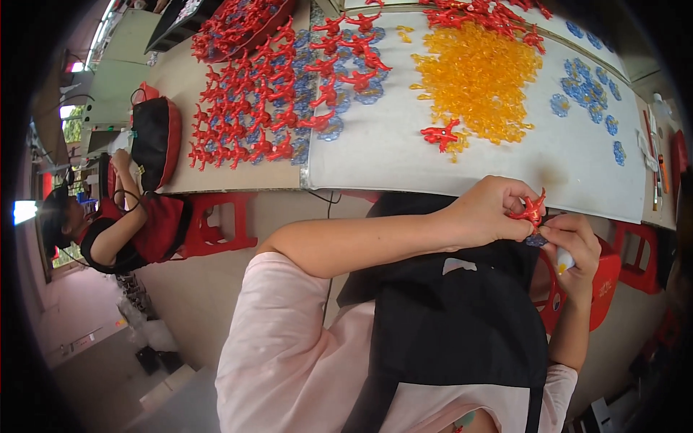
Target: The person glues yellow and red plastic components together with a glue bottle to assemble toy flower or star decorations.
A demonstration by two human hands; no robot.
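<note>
Just off the table's front edge, my left hand (494, 208) is closed, its fingers pinching a small red figure (533, 209) with spread limbs. A dark blue base piece (535, 239) shows right under the figure. My right hand (581, 245) is closed too, its fingertips at that blue piece. Within its curled fingers sits a small white tube-like thing (565, 258) with a yellow tip. Nearest on the table are another red figure (440, 135) lying down and a big heap of translucent yellow pieces (480, 83).
Rows of red figures on blue bases (253, 108) cover the table's left part, below a red tub (278, 25) of figures. Loose blue pieces (586, 88) lie at the right. A co-worker (141, 224) sits at far left. Red stools (635, 256) stand under the table.
</note>
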